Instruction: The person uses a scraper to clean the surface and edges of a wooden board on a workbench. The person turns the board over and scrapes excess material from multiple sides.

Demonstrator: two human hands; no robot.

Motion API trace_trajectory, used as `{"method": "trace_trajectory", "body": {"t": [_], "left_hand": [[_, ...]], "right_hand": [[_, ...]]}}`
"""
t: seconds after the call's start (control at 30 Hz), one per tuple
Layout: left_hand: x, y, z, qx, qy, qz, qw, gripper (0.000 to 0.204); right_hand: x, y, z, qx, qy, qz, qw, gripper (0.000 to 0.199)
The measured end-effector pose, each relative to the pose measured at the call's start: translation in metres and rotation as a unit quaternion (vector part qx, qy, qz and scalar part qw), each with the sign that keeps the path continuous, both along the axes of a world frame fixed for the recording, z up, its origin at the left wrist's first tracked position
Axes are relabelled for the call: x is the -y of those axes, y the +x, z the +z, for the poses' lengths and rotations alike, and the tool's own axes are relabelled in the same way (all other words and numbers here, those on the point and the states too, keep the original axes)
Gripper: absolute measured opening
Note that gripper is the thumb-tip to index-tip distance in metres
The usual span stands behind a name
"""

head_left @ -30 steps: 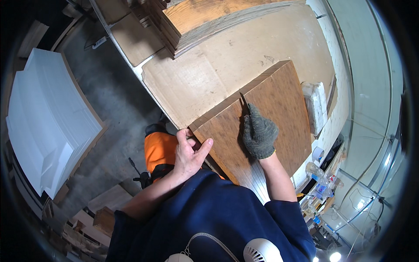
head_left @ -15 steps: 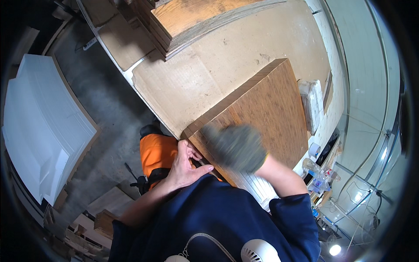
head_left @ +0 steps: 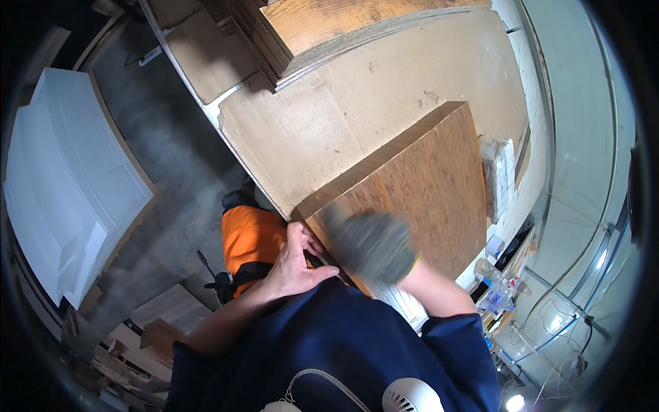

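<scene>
A brown wooden board lies on a stack of the same boards at the near edge of the workbench. My bare left hand curls its fingers over the board's near corner. My right hand, in a grey glove, is over the near part of the board and is blurred by motion. I cannot tell what it holds.
Thick pale boards are stacked at the back of the bench. White foam sheets are piled on the floor to the left. An orange object sits below the bench edge. A wrapped packet and bottles stand on the right, wood offcuts lower left.
My gloved right hand has pulled back from mid-board, where it held a thin dark tool, toward the near corner. My left hand has gone from spread flat to curled on the corner.
</scene>
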State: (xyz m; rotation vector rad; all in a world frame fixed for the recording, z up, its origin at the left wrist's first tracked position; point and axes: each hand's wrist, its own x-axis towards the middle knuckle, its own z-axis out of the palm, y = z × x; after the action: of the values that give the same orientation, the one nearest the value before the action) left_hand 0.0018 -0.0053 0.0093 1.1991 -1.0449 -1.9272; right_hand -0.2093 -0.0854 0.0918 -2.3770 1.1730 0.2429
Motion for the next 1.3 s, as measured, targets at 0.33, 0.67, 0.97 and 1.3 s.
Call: {"method": "trace_trajectory", "body": {"t": [0.33,0.67,0.97,1.3], "left_hand": [[0.001,-0.004,-0.006,-0.025,-0.083,0.030,0.996,0.081],[-0.003,-0.011,-0.012,-0.035,-0.054,0.057,0.996,0.069],[0.002,-0.019,0.008,-0.057,0.008,0.153,0.987,0.109],[0.010,-0.026,0.024,0.037,0.019,0.113,0.993,0.123]], "right_hand": [[0.010,0.025,0.021,0.095,-0.038,0.089,0.991,0.048],[0.016,0.046,0.036,-0.043,0.053,-0.092,0.993,0.045],[0.048,-0.090,-0.018,0.043,-0.275,-0.351,0.894,0.029],[0.049,-0.069,-0.034,0.041,-0.354,-0.307,0.882,0.026]]}}
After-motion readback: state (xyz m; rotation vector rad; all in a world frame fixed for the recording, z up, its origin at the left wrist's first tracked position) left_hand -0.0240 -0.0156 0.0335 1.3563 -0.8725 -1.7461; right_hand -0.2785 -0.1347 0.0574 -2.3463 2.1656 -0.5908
